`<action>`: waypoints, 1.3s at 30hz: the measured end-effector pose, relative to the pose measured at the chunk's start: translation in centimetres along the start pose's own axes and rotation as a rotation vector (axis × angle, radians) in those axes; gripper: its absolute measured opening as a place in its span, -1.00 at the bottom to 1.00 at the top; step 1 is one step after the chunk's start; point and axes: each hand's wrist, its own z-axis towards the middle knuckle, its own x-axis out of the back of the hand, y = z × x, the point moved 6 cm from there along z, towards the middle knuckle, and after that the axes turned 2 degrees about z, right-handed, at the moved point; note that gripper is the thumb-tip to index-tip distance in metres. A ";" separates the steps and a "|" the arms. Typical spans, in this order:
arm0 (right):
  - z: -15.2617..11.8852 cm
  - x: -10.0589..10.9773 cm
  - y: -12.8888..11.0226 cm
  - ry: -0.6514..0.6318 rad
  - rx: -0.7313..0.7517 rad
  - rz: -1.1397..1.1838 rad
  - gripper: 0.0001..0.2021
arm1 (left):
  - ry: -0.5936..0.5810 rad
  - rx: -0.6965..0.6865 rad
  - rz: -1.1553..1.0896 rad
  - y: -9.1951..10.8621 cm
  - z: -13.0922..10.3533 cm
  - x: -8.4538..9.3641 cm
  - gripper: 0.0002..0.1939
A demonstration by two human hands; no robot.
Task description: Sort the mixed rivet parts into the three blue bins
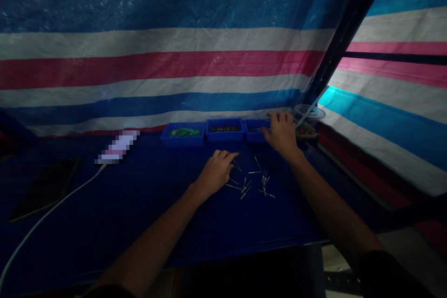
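Several thin metal pins (246, 189) lie scattered on the dark blue table (209, 228). Just left of them rests my left hand (217, 167), its fingers bent and the index finger reaching right, beside a few pins; what is under its fingertips is hidden. My right hand (282, 131) is over the right blue tray (252, 138), fingers apart, thumb pointing down-left to its edge. More thin pins show inside that tray. The middle blue tray (225, 137) holds small brass-coloured pieces, and the left blue tray (183, 141) has a green, plastic-looking bundle in it.
A clear lidded tub (309, 118) stands right of my right hand. At the left are a lit, pixelated phone (117, 147) with a white cable (52, 208) and a dark flat tablet-like device (47, 187). Striped sheeting (157, 65) hangs behind the table.
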 end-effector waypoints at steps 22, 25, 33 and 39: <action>-5.7 -1.0 -8.3 -0.322 0.497 0.271 -0.85 | 0.271 0.105 -0.209 -1.5 0.8 1.3 -0.67; -4.7 2.0 -7.9 -0.112 0.510 0.265 -0.84 | 0.274 0.056 -0.293 -0.3 0.5 1.9 -0.69; 1.2 4.5 1.5 0.297 0.076 0.030 -0.67 | -0.120 -0.054 -0.036 1.0 -0.4 0.9 -0.73; -1.0 -0.9 3.2 0.008 0.015 -0.056 -0.57 | -0.235 -0.046 0.052 1.4 -1.1 0.4 -0.89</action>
